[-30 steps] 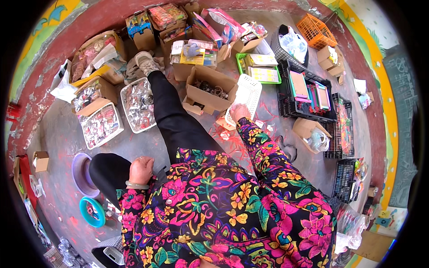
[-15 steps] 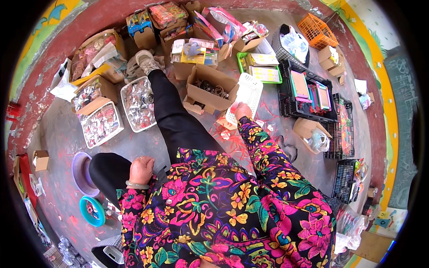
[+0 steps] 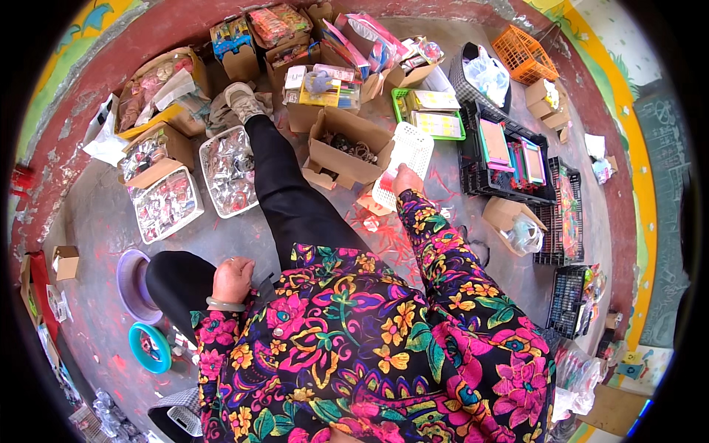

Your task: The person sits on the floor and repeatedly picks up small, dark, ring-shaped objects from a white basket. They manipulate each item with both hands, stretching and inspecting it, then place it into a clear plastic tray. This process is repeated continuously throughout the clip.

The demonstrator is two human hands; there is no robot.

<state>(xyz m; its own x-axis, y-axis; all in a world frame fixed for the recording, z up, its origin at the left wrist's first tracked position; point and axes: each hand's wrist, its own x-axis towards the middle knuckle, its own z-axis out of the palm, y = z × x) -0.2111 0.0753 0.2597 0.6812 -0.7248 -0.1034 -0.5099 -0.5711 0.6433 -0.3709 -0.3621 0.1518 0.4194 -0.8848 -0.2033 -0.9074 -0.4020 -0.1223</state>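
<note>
A white perforated plastic basket [image 3: 415, 148] lies at an angle beyond my lap, right of an opened cardboard box [image 3: 347, 148] with dark, tangled small items inside. My right hand [image 3: 407, 179] is closed on the basket's near rim; its fingertips are partly hidden. Something red shows in the basket's near end, beside the fingers. My left hand [image 3: 233, 280], with a pale bangle at the wrist, rests curled by my bent left knee, and I see nothing in it. Red scraps [image 3: 388, 240] lie on the floor just below the basket.
Trays of small packaged items [image 3: 166, 207] stand left of my outstretched leg. Black crates [image 3: 509, 173] and a green tray [image 3: 402, 103] are on the right. Purple [image 3: 133, 288] and turquoise basins [image 3: 150, 347] sit by my left knee. Packed boxes line the far wall.
My right hand has shifted slightly right and nearer, and the white basket's near end has moved a little with it. My left hand stays in place.
</note>
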